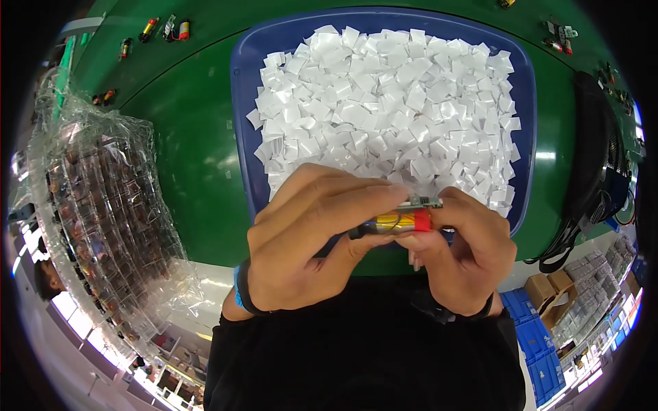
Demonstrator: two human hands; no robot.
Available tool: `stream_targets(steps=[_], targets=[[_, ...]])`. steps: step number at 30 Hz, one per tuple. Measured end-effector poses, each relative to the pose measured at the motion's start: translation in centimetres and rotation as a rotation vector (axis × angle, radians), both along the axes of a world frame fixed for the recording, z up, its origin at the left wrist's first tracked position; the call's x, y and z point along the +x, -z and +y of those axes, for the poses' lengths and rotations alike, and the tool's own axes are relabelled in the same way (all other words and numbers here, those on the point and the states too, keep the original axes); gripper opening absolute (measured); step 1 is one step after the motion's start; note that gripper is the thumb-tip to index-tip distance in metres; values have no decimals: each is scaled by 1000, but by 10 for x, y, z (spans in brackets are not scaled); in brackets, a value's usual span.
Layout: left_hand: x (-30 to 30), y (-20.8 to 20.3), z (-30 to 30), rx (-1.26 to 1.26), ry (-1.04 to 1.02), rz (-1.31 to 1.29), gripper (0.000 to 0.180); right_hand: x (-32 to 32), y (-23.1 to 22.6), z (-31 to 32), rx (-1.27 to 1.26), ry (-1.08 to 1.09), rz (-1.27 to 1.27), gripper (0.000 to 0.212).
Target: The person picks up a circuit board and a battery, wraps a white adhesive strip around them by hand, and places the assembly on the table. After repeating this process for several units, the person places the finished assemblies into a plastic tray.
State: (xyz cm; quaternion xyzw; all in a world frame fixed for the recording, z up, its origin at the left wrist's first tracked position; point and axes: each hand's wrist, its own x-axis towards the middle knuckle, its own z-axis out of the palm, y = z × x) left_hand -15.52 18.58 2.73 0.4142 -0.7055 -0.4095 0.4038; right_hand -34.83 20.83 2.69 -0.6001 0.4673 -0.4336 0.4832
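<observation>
In front of my body, both hands hold a small cylindrical battery [394, 222] with a yellow body, a red end and dark wires. A little circuit board [426, 202] lies along its upper side. My left hand [298, 236] is closed round the dark left end, its fingers over the top and thumb below. The thumb and fingers of my right hand [473, 250] pinch the red end and the board. Just beyond sits a blue tray [243, 137] heaped with small white square pieces [384, 103], glossy and loosely piled. My hands overlap the tray's near edge.
On the green table [195, 130], a clear plastic compartment tray [116, 212] full of small parts stands left. Loose battery assemblies [184, 30] lie at the far left, others at the far right. A black bag [593, 151] is at right; blue crates [534, 342] stand below.
</observation>
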Motion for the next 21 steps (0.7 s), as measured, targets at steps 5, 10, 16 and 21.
stream_targets(steps=[5,10,16,21], targets=[[10,-8,-4,136,106,-87,39,-2,-11,-5,247,41,-39,29],[2,-7,-8,189,111,-46,34,-12,-4,-9,119,-73,-141,32],[-4,-14,-9,226,81,-109,36,1,-3,-8,273,176,-281,36],[3,-26,-38,167,346,-29,35,-12,-5,-12,253,191,-263,38]])
